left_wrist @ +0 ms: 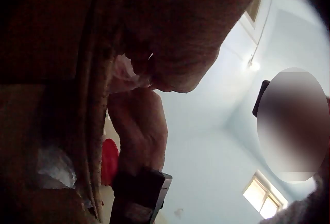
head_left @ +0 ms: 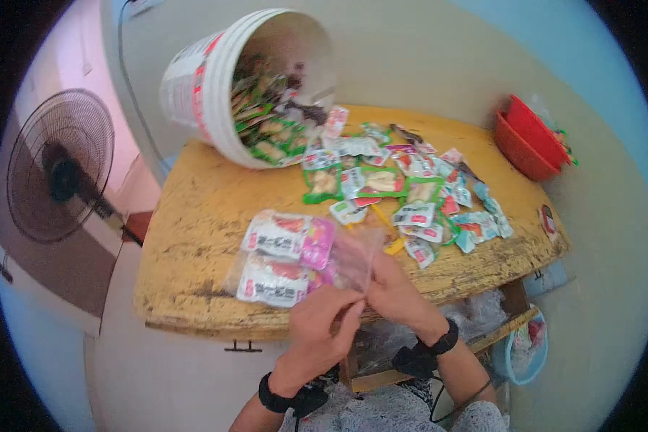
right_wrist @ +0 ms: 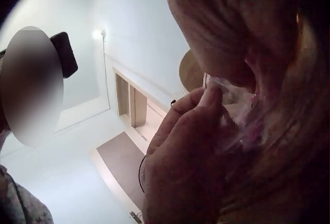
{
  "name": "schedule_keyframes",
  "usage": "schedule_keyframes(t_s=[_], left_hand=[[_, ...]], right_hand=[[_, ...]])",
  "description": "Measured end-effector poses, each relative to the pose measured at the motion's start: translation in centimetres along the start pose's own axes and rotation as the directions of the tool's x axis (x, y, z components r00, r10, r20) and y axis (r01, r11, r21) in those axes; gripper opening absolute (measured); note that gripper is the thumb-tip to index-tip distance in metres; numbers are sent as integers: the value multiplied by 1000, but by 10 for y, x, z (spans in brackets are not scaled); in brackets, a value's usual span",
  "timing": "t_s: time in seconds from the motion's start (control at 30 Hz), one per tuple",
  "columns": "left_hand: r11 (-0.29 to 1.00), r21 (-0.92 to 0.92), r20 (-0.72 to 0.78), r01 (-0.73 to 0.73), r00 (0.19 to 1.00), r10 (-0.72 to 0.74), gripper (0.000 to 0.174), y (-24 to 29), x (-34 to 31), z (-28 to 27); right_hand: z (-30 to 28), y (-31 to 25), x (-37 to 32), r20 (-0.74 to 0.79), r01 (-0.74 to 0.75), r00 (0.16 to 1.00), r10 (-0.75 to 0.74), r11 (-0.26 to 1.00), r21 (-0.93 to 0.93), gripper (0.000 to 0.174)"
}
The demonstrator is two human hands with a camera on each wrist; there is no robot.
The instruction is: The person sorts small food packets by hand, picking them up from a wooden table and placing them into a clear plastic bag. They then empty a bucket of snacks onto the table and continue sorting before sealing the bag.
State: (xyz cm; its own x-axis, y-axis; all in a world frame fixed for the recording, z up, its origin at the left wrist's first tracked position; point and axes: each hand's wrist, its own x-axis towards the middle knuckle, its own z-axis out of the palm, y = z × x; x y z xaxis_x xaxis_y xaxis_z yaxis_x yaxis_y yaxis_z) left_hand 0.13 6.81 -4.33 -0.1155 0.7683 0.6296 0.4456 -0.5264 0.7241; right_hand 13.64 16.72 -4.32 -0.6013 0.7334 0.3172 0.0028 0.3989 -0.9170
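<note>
A clear plastic bag [head_left: 354, 268] lies near the front edge of the table, with white, pink and purple snack packets [head_left: 277, 282] inside it. At the bag's open end, my left hand [head_left: 322, 325] pinches the plastic between thumb and curled fingers. My right hand [head_left: 397, 291] grips the same end, its fingers partly behind the film. Both hands nearly meet there. In the right wrist view, the left hand [right_wrist: 188, 149] shows its fingertips on the film, close under the right hand [right_wrist: 227, 28]. The left wrist view is dark, with a bit of the film [left_wrist: 124, 74] between the hands.
Beyond the bag, several small snack packets [head_left: 381, 181] lie heaped on the yellow table [head_left: 194, 237]. A white bucket [head_left: 219, 86] on its side holds more packets. Red baskets [head_left: 522, 147] stand at right. Below is an open drawer [head_left: 500, 317] with plastic film; a fan [head_left: 61, 165] stands left.
</note>
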Motion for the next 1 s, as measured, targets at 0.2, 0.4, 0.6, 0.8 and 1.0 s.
schedule_keyframes(t_s=[0.2,0.4,0.6,0.8,1.0], left_hand=[[996,-17,6,87,996,-87,9,-5,-3,4],[988,27,18,149,989,-150,6,1,-3,4],[987,4,24,160,987,-160,7,-3,-6,4],[978,-11,36,207,978,-207,7,-5,-7,5],[973,-2,63,231,971,-230,7,-2,-9,2]], right_hand=[[-26,-25,-22,-19,-231,972,234,941,-248,31],[-56,-44,-42,-77,-214,973,219,974,70,19],[-149,-38,-12,-327,-159,939,104,976,-147,14],[-241,3,48,-266,-190,963,-48,578,-794,16],[-254,43,101,-285,-317,948,141,339,-886,28]])
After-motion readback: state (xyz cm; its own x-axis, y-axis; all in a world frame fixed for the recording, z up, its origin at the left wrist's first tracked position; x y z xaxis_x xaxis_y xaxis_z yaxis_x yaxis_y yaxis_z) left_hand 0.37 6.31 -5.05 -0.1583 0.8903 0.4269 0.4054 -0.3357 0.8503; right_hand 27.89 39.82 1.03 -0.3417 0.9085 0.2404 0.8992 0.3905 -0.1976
